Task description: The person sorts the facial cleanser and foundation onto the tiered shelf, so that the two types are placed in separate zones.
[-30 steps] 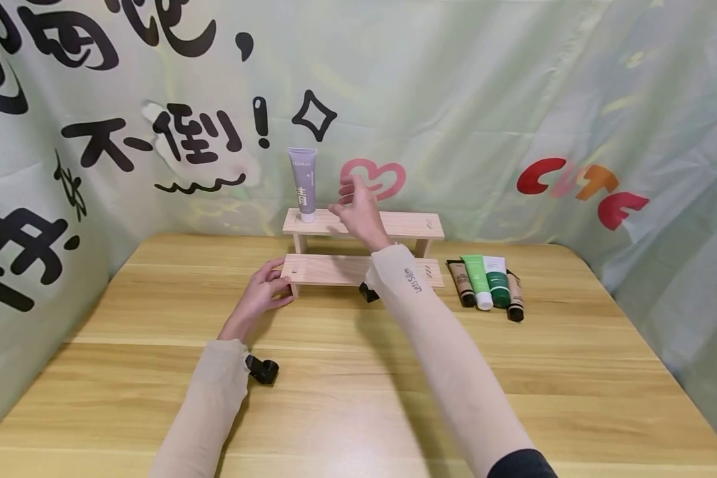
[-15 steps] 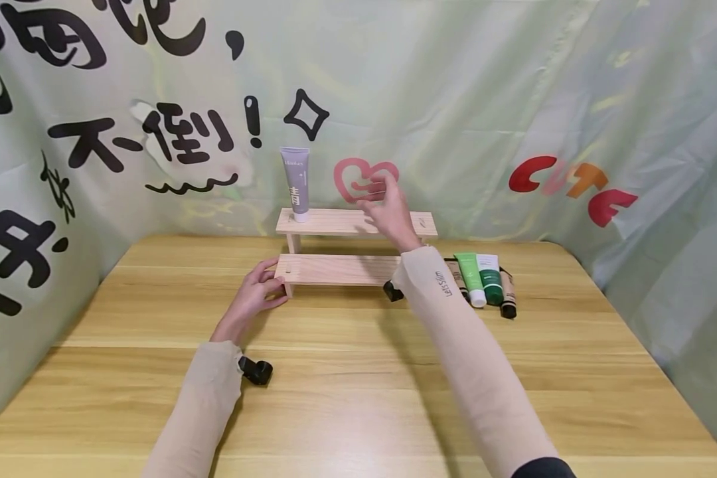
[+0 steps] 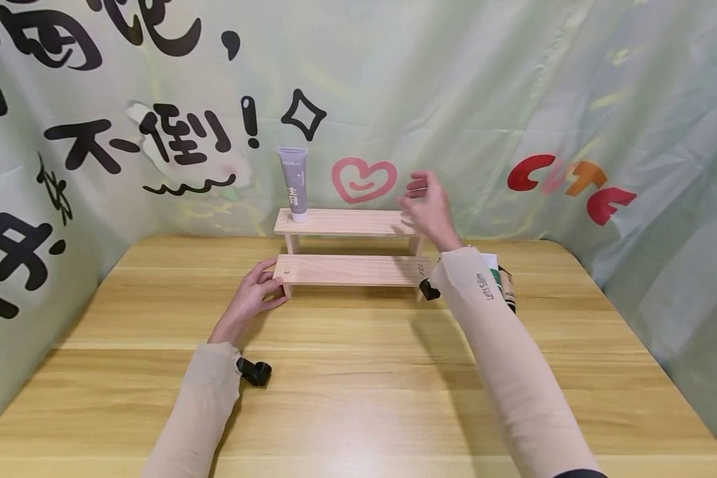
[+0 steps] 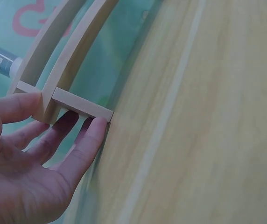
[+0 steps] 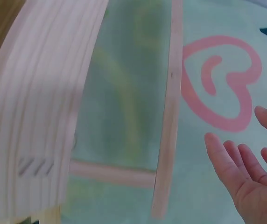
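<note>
A two-tier wooden display stand stands on the table. My left hand holds its lower left end; in the left wrist view, the hand's digits span the board's end and the leg, some reaching behind it. A lilac squeeze tube stands cap-down on the left of the upper tier. My right hand is raised by the upper tier's right end, its fingers loosely bent and nothing in them. The right wrist view has these fingers beside the stand, apart from it.
Right of the stand lie squeeze tubes, a white-and-green one and a tan one with a black cap, partly hidden by the right sleeve. A printed curtain hangs behind the wooden table.
My right hand has moved rightward along the upper tier, away from the lilac tube, and its sleeve now covers some of the lying tubes. The left hand has stayed at the stand.
</note>
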Available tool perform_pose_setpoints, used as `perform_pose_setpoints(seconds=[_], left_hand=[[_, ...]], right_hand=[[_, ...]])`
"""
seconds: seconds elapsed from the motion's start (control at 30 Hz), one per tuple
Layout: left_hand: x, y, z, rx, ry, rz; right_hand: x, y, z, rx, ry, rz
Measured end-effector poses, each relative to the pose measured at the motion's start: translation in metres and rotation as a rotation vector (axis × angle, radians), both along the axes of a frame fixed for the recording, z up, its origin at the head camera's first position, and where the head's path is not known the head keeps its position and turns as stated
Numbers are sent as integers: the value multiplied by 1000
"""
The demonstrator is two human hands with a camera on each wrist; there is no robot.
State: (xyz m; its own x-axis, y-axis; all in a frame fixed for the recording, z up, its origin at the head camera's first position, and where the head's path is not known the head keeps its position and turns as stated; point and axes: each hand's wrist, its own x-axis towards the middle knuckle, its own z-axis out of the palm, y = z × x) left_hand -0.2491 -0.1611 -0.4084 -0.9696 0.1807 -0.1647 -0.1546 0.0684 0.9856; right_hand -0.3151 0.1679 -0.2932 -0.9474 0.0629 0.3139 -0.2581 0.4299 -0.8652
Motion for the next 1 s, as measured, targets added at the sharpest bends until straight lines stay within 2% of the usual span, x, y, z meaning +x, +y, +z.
perform_pose_setpoints(seconds=[0.77,1.0], left_hand=[[0,1,2,17,-11,-4],[1,0,2,20,-11,0]], right_hand=[[17,62,-15,-97,-67,-62],[25,81,-29,-116,-82,-89]])
